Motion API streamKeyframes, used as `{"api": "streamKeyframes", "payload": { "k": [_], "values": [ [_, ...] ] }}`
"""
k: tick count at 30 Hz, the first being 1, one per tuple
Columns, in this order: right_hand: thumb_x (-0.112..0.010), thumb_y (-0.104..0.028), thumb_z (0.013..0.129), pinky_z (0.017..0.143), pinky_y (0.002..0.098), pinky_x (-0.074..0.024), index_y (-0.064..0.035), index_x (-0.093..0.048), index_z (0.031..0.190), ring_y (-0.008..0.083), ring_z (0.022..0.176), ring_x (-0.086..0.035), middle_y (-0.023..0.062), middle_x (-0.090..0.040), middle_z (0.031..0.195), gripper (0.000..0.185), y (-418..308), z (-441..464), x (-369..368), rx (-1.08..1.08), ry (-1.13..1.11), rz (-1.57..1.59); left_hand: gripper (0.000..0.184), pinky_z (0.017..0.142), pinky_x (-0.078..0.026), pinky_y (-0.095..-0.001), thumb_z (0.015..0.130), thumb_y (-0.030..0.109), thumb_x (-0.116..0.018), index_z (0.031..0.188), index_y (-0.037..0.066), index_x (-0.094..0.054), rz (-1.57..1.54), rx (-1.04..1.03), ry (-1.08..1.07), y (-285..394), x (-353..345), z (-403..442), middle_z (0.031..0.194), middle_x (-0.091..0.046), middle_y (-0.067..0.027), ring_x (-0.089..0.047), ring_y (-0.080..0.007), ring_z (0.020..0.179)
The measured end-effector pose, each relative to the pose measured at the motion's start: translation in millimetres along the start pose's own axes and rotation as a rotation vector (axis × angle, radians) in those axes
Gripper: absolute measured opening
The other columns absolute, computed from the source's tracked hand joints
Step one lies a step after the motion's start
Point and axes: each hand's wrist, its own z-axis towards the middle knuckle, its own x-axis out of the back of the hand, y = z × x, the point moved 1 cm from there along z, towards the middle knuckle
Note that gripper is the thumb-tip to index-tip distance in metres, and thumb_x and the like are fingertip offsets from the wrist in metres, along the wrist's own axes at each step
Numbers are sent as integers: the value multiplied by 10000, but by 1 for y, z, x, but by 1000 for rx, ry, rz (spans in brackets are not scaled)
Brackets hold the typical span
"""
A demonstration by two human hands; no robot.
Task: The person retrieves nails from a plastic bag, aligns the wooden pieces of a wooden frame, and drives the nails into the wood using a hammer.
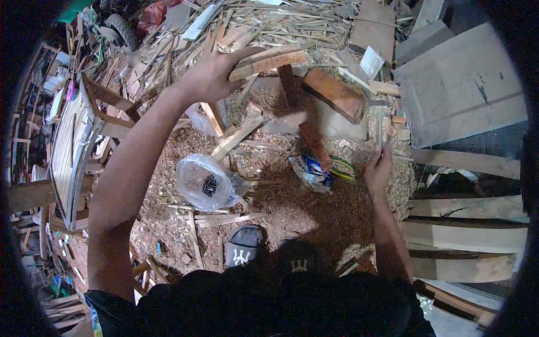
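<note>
My left hand (210, 78) is wrapped around one end of a wooden block (272, 63), which it holds up over the floor. In my right hand (379, 171) is the handle of a hammer (378, 126), its narrow head pointing away from me. Reddish wood pieces lie between the hands: a thick block (335, 94), an upright-looking piece (288, 85) and a smaller one (314, 145). Nearer to me sits a clear plastic bag (191, 177) with dark nail-like pieces (209, 185) inside. A blue and white packet (314, 171) lies beside the smaller reddish piece.
Wood shavings and sawdust cover the floor around my sandals (244, 250). Scrap strips (269, 31) are heaped at the far side. A slatted wooden frame (73, 151) stands at left; a large board (460, 84) and several planks (466, 236) are at right.
</note>
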Motion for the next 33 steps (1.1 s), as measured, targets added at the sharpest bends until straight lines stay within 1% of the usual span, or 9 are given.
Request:
{"api": "streamKeyframes", "payload": {
  "k": [2,4,8,13,18,22,28,30,33],
  "values": [
    [-541,-196,1029,797,441,-523,17,-578,1172,410,897,-649,210,-648,931,259,-77,-12,37,-10,-25,501,668,868,-560,-497,863,147,-697,1488,189,-466,-48,65,-35,3,6,3,1022,-723,-233,-707,-403,955],
    [-506,-149,1045,799,432,-510,19,-567,1203,388,866,-646,216,-657,950,238,-119,-17,53,-35,-121,510,655,894,-554,-483,872,153,-696,1486,183,-472,25,49,-28,-4,6,7,1072,-717,-230,-700,-391,1004],
    [-575,-62,1002,762,414,-534,24,-556,1264,351,876,-666,226,-675,994,276,-172,-7,55,311,-139,470,611,921,-541,-470,866,171,-708,1449,157,-526,27,28,11,-10,6,10,1136,-709,-208,-685,-382,1056],
    [-627,-3,956,801,411,-572,43,-551,1296,407,878,-708,282,-680,1050,351,-186,11,37,581,264,488,681,896,-536,-477,864,243,-718,1495,162,-475,68,49,-26,-13,8,8,1064,-714,-229,-690,-392,994],
    [-609,-79,992,861,438,-570,44,-537,1348,417,971,-713,293,-676,1132,383,-185,21,30,408,65,299,672,904,-532,-487,872,275,-719,1490,163,-479,104,7,17,-21,5,10,1079,-714,-224,-688,-395,1007],
    [-588,-84,994,850,470,-575,38,-540,1352,443,1024,-697,312,-665,1160,381,-189,16,31,520,313,493,667,899,-534,-487,874,271,-718,1486,146,-483,99,46,-15,-19,5,8,1080,-714,-224,-689,-396,1009],
    [-593,-24,966,843,451,-583,89,-534,1352,419,1013,-713,275,-686,1172,407,-193,21,34,469,47,221,654,873,-542,-489,876,274,-713,1476,135,-492,140,-14,40,-17,4,4,1058,-724,-208,-695,-397,982],
    [-590,12,954,846,444,-583,106,-540,1340,422,1007,-715,269,-690,1167,401,-201,21,46,605,370,345,655,869,-541,-493,877,281,-713,1479,151,-491,158,-69,71,-18,2,6,1058,-725,-210,-692,-407,980],
    [-571,-9,973,866,452,-567,86,-526,1385,398,1008,-711,281,-676,1185,425,-194,21,40,645,335,431,656,872,-540,-496,874,283,-715,1479,163,-492,105,24,-3,-14,5,7,1062,-723,-215,-690,-407,987]
  ]
}}
